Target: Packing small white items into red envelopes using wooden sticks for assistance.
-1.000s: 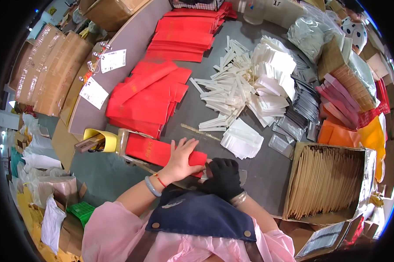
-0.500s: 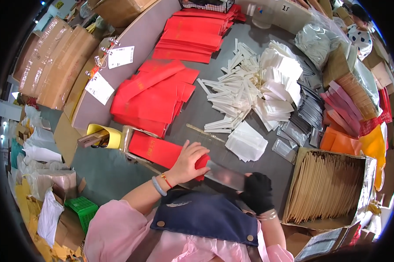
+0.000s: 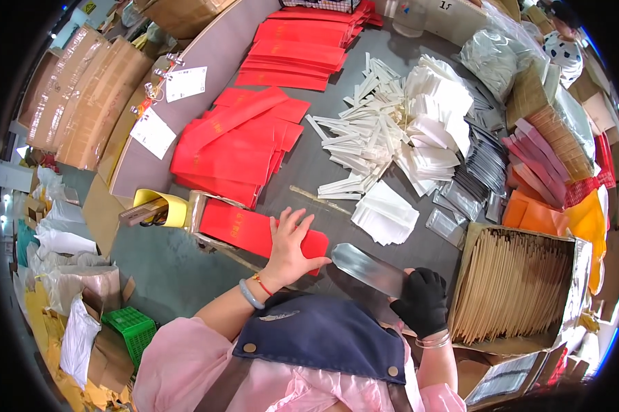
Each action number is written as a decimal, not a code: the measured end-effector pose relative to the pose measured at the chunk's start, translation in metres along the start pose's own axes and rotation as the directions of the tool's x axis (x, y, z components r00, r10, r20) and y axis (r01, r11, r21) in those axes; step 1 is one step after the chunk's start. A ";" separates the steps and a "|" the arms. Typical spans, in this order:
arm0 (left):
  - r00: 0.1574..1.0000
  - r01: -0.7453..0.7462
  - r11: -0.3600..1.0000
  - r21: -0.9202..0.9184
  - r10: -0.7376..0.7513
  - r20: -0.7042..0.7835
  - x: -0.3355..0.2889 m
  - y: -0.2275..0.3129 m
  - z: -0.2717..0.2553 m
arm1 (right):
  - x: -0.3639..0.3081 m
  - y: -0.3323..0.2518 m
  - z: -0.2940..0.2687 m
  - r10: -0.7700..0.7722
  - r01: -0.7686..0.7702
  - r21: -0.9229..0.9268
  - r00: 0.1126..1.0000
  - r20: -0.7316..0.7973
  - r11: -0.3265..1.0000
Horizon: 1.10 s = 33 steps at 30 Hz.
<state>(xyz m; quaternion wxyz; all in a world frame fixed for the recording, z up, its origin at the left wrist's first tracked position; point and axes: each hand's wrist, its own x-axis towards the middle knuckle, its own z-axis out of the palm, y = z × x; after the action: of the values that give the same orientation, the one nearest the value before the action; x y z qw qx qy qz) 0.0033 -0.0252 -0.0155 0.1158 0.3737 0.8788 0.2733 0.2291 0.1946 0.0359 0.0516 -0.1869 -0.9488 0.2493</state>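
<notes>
My left hand (image 3: 292,248) rests on a long red paper sleeve (image 3: 235,226) with gold lettering, fingers spread and thumb pointing right. The sleeve lies at the table's near edge, its left end by a small cardboard holder (image 3: 197,211). In a black fingerless glove, my right hand (image 3: 421,302) grips a flat, shiny silver strip (image 3: 370,270) with a rounded end; its exact kind I cannot make out. That rounded tip sits just right of my left thumb, slightly apart from the sleeve's end.
Red sleeves (image 3: 230,147) lie in piles at the left. White folded papers (image 3: 385,214) and grey packets (image 3: 486,161) spread across the middle and right. A carton of brown cards (image 3: 515,288) stands near right, a yellow cup of tools (image 3: 178,211) at left.
My right hand has drawn the silver strip right, away from the sleeve's end. My left fingers, bent over the sleeve before, are now spread apart on it. The view has shifted slightly.
</notes>
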 end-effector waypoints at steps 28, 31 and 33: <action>0.983 -0.031 0.999 -0.011 0.032 0.181 0.012 0.005 -0.008 | 0.045 -0.026 0.076 -0.215 0.209 0.130 0.976 0.032 0.969; 0.980 -0.059 0.984 -0.165 0.088 0.176 0.044 -0.004 -0.016 | 0.042 -0.027 0.044 -0.178 0.188 0.138 0.981 -0.082 0.972; 0.966 -0.254 0.958 -0.130 0.244 -0.089 0.084 -0.010 -0.001 | 0.029 -0.007 0.026 -0.059 0.078 0.120 0.987 -0.152 0.990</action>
<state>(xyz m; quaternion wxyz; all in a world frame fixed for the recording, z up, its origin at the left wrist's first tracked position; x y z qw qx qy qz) -0.0615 0.0289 -0.0203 0.0749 0.4623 0.8069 0.3600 0.1949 0.1885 0.0165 0.1421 -0.1685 -0.9307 0.2919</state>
